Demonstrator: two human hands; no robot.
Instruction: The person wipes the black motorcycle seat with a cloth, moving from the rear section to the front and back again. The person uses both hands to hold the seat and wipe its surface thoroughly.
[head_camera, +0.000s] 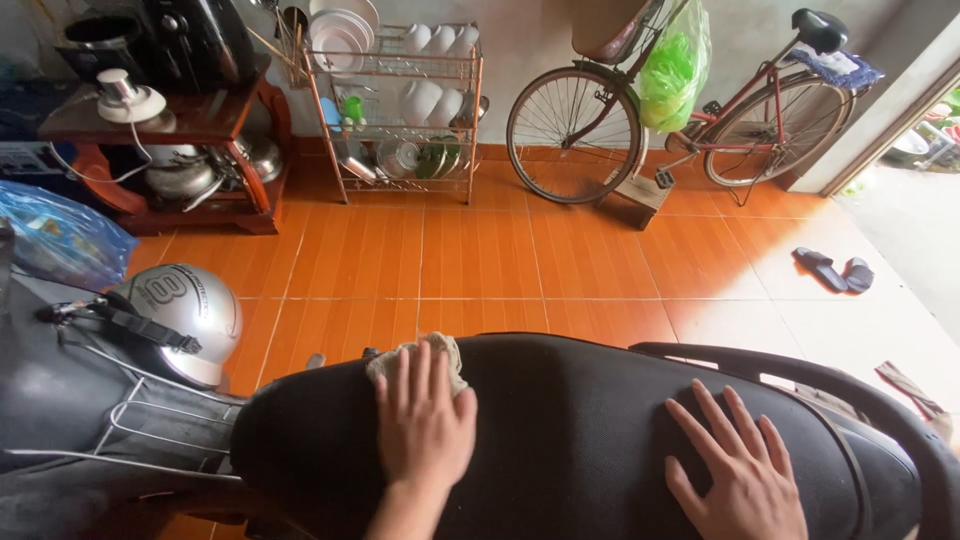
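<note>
Pressing flat on a beige cloth, left hand, fingers together and extended, palm down. Crumpled and frayed, that cloth, pale tan, bunched under the fingertips at the far edge of a black motorbike seat. Wide, smooth and slightly glossy, the seat, with a shallow dip across its middle, filling the lower part of the view from left to right. Resting further right on the same seat, right hand, fingers spread wide, palm down, holding nothing. Curving round the seat's right end, a black grab rail. Hanging at the left beside the bike, a silver helmet. Beyond, an orange tiled floor, a metal dish rack with white bowls, a red bicycle against the wall, dark sandals near the doorway.
</note>
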